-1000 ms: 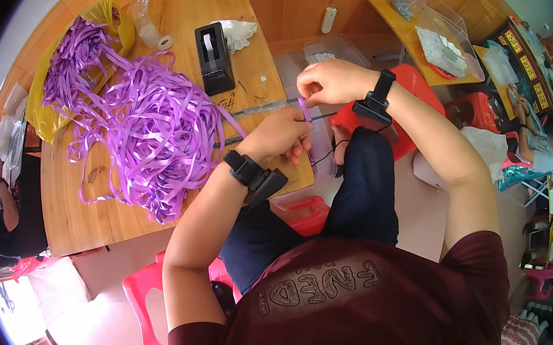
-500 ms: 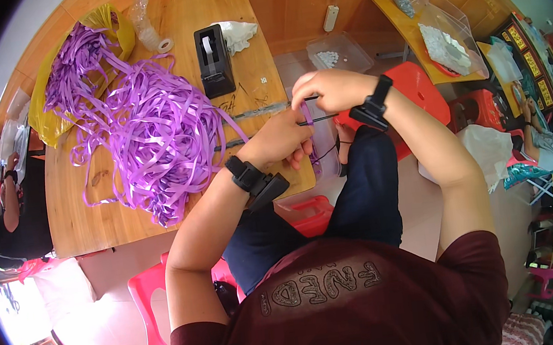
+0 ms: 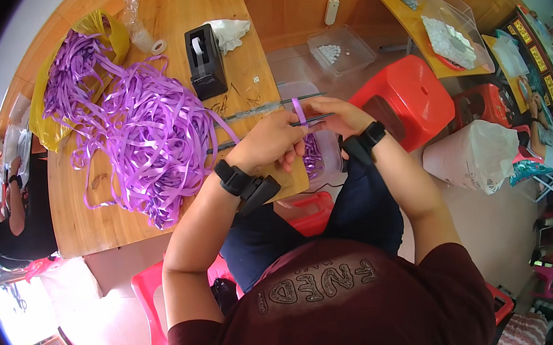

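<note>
Your left hand (image 3: 267, 139) is pinching a flat purple ribbon (image 3: 298, 109) running near-to-far across thin dark rods (image 3: 313, 96) beyond the wooden table's (image 3: 102, 228) right edge; your right hand's (image 3: 346, 115) grip is unclear.

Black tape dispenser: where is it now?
Head view: the tape dispenser stands on the table, upper right of the purple ribbon, beside a crumpled white wad.

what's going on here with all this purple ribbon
A seated person has both bare hands at two thin dark rods that jut past the edge of a wooden table. A strip of purple ribbon spans the rods, between the left hand and the right hand; the exact grip is hard to see. A tangled purple heap lies on the table, beside a yellow bag and a black tape dispenser.
</note>
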{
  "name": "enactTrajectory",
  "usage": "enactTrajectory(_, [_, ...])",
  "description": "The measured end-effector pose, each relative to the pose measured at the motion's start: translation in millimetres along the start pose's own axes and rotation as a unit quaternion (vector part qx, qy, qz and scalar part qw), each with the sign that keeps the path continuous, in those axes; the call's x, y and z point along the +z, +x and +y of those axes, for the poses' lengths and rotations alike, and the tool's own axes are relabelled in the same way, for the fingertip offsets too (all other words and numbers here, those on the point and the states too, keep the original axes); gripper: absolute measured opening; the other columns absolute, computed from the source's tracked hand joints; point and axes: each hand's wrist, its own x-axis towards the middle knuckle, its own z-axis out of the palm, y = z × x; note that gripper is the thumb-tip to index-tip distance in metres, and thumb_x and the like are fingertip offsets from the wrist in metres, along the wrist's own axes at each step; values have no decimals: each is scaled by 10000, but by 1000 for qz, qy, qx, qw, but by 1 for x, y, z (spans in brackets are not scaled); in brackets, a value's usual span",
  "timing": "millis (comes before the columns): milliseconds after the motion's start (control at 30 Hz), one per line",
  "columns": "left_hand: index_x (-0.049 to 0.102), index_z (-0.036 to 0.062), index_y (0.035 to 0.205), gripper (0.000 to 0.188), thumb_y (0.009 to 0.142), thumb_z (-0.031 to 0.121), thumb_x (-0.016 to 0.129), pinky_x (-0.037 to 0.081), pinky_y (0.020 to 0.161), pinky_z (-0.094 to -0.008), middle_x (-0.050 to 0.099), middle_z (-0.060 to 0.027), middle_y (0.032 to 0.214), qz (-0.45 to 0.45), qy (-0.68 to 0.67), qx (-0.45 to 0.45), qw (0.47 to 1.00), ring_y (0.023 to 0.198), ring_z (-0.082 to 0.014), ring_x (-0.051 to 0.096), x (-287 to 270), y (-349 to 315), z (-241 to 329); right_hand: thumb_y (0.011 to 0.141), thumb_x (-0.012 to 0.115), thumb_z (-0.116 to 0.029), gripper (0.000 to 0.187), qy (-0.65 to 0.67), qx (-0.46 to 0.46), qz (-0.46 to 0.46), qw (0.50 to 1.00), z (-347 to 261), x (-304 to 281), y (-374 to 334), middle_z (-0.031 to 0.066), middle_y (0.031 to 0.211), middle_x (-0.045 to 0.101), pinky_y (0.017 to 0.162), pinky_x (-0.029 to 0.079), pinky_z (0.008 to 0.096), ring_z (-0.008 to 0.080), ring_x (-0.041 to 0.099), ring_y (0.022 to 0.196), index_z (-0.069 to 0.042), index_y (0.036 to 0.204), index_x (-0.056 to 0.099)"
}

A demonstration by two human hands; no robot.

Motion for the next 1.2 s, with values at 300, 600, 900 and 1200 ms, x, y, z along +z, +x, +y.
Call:
enactTrajectory(300, [498, -54, 1252, 362, 973, 168, 556, 486, 424, -255, 613, -53, 702, 20, 65, 16, 998, 486, -104, 556, 7, -5, 6, 985, 622, -203, 307, 105, -33, -128, 986, 45, -24, 41, 70, 1180, 661, 936, 503, 336, 160, 631, 1058, -32, 1240, 618])
enactTrajectory(600, [521, -47, 1256, 357, 968, 162, 549, 485, 426, -256, 611, -48, 696, 21, 84, 22, 996, 486, -106, 559, 8, -8, 9, 998, 587, -201, 301, 113, -7, -52, 992, 36, -11, 30, 102, 1174, 672, 928, 522, 367, 197, 658, 1044, -10, 1229, 614])
enactTrajectory(900, [513, -57, 1252, 362, 964, 159, 557, 479, 418, -251, 599, -48, 698, 21, 65, 13, 998, 483, -106, 551, 7, -2, 4, 1007, 432, -538, 646, 327, 14, -198, 924, 26, -1, 26, 209, 1234, 645, 1012, 460, 479, 348, 624, 1125, 52, 1189, 620])
enactTrajectory(1200, [478, -67, 1323, 429, 961, 148, 556, 484, 421, -252, 596, -42, 704, 25, 68, 14, 997, 489, -102, 553, 7, -5, 4, 956, 616, -498, 517, -160, -53, 133, 977, -10, 31, -19, 65, 1068, 691, 848, 463, 322, 153, 619, 955, -5, 1092, 686])
